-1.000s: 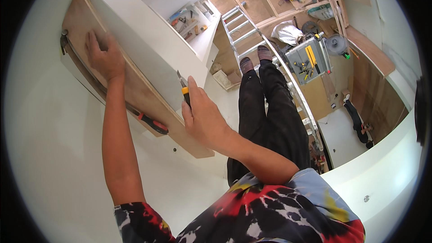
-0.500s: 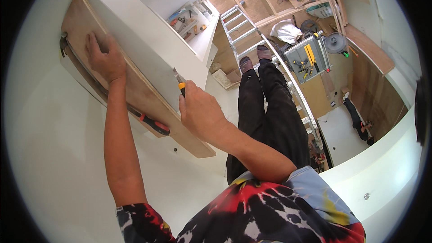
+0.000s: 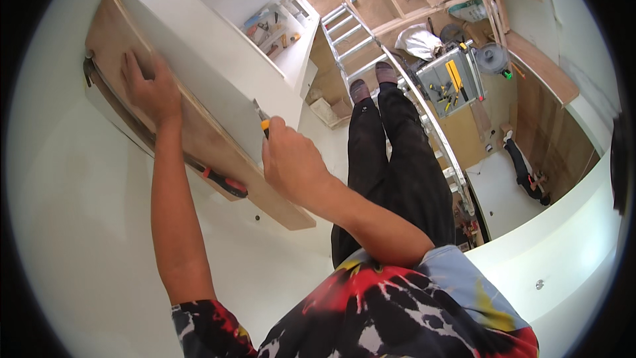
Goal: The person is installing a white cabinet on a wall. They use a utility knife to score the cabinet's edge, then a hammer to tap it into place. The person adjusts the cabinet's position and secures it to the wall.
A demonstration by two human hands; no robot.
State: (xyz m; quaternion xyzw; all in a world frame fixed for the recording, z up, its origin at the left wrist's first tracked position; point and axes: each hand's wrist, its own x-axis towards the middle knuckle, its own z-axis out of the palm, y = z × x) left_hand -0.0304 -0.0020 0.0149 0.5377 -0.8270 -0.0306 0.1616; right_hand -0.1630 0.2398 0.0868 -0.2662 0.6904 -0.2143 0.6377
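In the head view, the right hand (image 3: 291,162) is closed round the black-and-yellow handle of a utility knife (image 3: 265,125), which it holds out before the body, over the white panel (image 3: 205,59) as seen from above. The knife's long axis runs almost up and down the view with a lean to the left; its bare blade points away from the person, toward the upper left, and the handle's butt is hidden in the fist. Whether the blade's tip touches the panel I cannot tell. The left hand (image 3: 151,86) grips nothing: it lies spread on the face of a brown wooden board (image 3: 202,139), fingers slightly bent and pointing away from the person. The board's long axis slants from upper left to lower right, alongside the panel, its narrow pointed end nearest the person. A dark metal tool head (image 3: 88,69) sits by the board's upper-left edge, and a red-and-black grip (image 3: 225,182) lies along the same edge lower down, pointing toward the lower right. Beyond the knife, a metal ladder (image 3: 356,48) stands under the person's feet (image 3: 372,83).
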